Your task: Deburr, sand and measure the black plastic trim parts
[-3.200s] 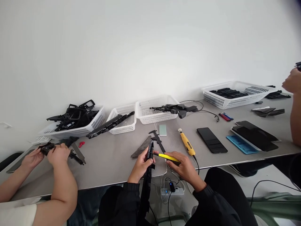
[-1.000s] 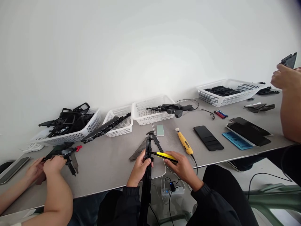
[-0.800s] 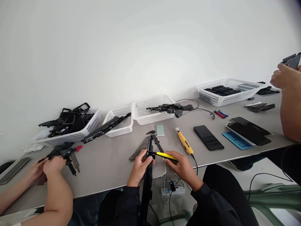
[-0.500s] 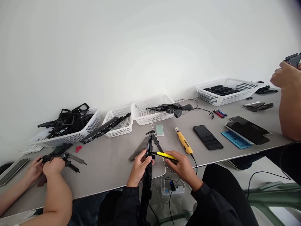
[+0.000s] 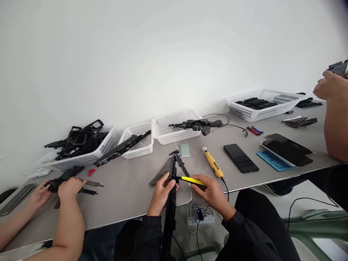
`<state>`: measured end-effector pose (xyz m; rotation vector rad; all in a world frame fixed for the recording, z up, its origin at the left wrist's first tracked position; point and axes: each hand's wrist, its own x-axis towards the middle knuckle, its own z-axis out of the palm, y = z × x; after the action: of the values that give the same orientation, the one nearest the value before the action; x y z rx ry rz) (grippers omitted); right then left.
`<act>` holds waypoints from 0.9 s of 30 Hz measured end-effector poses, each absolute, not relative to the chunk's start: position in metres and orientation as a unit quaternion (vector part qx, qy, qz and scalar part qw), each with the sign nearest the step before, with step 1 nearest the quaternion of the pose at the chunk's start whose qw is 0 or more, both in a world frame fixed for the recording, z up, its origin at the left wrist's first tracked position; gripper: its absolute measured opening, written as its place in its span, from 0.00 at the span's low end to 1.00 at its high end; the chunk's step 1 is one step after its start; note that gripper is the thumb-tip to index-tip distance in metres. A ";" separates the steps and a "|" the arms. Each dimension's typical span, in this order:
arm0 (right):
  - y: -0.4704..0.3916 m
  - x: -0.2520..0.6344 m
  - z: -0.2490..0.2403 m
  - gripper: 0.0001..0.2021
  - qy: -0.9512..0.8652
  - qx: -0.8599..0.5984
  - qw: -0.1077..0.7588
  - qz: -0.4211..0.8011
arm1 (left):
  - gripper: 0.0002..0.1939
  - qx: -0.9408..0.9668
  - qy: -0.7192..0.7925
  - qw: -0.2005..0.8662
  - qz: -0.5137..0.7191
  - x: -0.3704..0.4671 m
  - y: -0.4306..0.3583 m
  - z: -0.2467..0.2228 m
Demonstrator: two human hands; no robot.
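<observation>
My left hand (image 5: 161, 194) is closed around a long black plastic trim strip (image 5: 170, 214), which stands nearly upright and runs down over my lap. In my right hand (image 5: 212, 194) is a slim hand tool (image 5: 191, 180) with a ribbed yellow handle. Its thin dark tip points left and meets the strip beside my left fingers; whether it is a blade or a file I cannot make out. Just beyond my hands lie a black caliper (image 5: 182, 165) and a grey cloth (image 5: 160, 172), partly hidden by the strip.
A yellow rotary tool (image 5: 213, 164) and a black phone (image 5: 240, 158) lie to the right. White baskets (image 5: 176, 137) with black parts line the wall. A co-worker's hands (image 5: 67, 188) work at left; another person's hand (image 5: 331, 87) is at right. A power strip (image 5: 205, 219) sits below the table.
My hands, the strip and the yellow-handled tool have barely moved. At left, the co-worker's nearer hand has shifted slightly right, along with a flat file-like tool.
</observation>
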<state>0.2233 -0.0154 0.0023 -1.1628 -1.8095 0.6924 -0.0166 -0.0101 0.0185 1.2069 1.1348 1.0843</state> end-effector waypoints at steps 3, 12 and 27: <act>-0.015 0.223 0.002 0.13 -0.712 -0.477 0.439 0.269 | 0.33 0.509 0.476 0.548 0.464 -0.017 -0.010 0.018; -0.015 0.223 0.002 0.13 -0.700 -0.482 0.450 0.275 | 0.33 0.509 0.473 0.549 0.466 -0.016 -0.010 0.019; -0.015 0.222 -0.001 0.14 -0.706 -0.484 0.439 0.273 | 0.37 0.500 0.474 0.558 0.462 -0.014 -0.012 0.027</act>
<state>0.2217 -0.0152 -0.0011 -1.2029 -1.7538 0.6783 -0.0144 -0.0119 0.0269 1.1796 1.1173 1.0908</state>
